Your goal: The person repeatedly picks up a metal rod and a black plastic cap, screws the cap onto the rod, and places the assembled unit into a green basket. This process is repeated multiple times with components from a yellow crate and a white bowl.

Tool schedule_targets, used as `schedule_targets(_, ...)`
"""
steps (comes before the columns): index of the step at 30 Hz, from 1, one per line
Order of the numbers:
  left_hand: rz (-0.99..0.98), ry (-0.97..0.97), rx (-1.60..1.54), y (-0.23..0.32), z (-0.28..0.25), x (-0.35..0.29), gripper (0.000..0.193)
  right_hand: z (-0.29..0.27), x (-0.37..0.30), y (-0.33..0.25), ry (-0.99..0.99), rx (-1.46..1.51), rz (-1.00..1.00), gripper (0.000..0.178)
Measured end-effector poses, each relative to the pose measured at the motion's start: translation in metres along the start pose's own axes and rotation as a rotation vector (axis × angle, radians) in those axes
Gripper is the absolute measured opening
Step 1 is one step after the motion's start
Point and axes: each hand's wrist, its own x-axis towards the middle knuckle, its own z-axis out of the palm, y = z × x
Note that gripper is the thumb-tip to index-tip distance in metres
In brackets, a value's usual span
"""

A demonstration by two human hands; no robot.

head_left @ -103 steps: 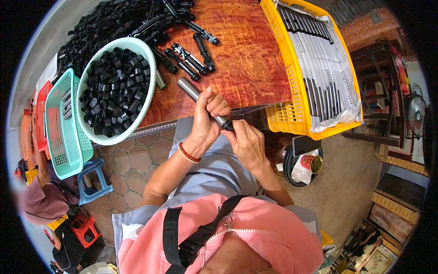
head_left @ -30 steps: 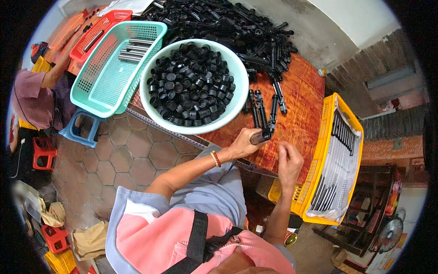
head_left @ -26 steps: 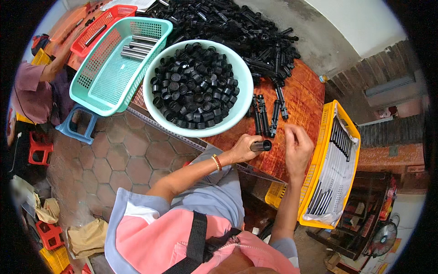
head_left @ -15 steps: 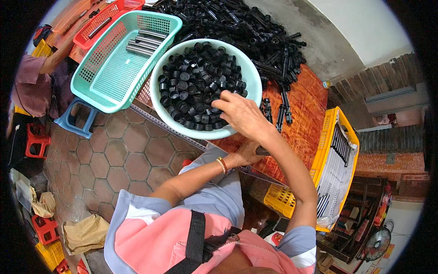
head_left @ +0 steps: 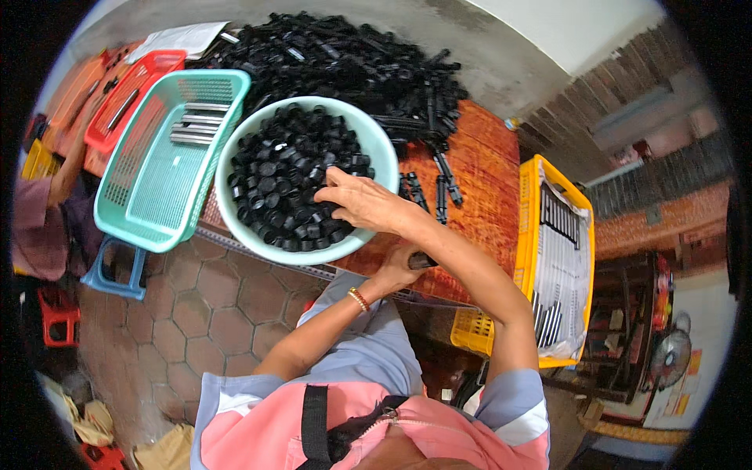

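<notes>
My right hand (head_left: 364, 205) reaches over the near right rim of a pale green round basin (head_left: 384, 160). Its fingers are bent and apart, with the tips at a heap of small black round caps (head_left: 270, 184); no cap shows clearly between them. Lower down, by the table's front edge, my left hand (head_left: 397, 268) is closed around a dark cylindrical piece (head_left: 421, 260), of which only one end sticks out. A few slim black tubular parts (head_left: 441, 200) lie on the reddish wooden table (head_left: 486, 164) right of the basin.
A large pile of black parts (head_left: 337, 63) covers the table's back. Left stands a turquoise basket (head_left: 149, 200) with metal tubes (head_left: 196, 125), beside a red basket (head_left: 153, 66). At right is a yellow crate (head_left: 529, 235) with dark rods. Another person's arm (head_left: 70, 164) shows far left.
The whole view has shifted, so the table and basin sit further left. My right hand stays over the caps with its fingers somewhat more spread; my left keeps its hold.
</notes>
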Motion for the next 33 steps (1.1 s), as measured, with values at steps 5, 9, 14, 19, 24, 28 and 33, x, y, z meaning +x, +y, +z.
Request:
schedule_targets(5, 0.028, 0.028, 0.075, 0.005, 0.0, 0.002, 0.026, -0.04, -0.045, -0.021, 0.184, 0.335, 0.143, 0.03)
schedule_targets(9, 0.134, 0.097, 0.169, -0.003, 0.003, 0.004, 0.018, -0.049, -0.124, -0.025, 0.494, 0.756, 0.381, 0.025)
schedule_targets(14, -0.027, -0.097, 0.287, 0.003, 0.012, 0.01, 0.017, -0.021, -0.195, -0.027, 0.849, 0.88, 0.426, 0.022)
schedule_targets(19, 0.084, 0.026, 0.111, -0.001, 0.033, 0.009, 0.019, -0.004, -0.204, -0.04, 0.859, 0.585, 0.444, 0.022)
schedule_targets(24, 0.051, 0.0, 0.078, 0.008, 0.035, 0.01, 0.02, -0.001, -0.212, -0.044, 0.854, 0.27, 0.447, 0.026)
schedule_targets(28, 0.098, -0.009, 0.123, -0.003, 0.032, 0.009, 0.018, -0.003, -0.214, -0.05, 0.875, 0.332, 0.497, 0.03)
schedule_targets(33, 0.059, -0.007, 0.081, 0.0, 0.034, 0.009, 0.017, -0.019, -0.213, -0.061, 0.827, 0.116, 0.51, 0.04)
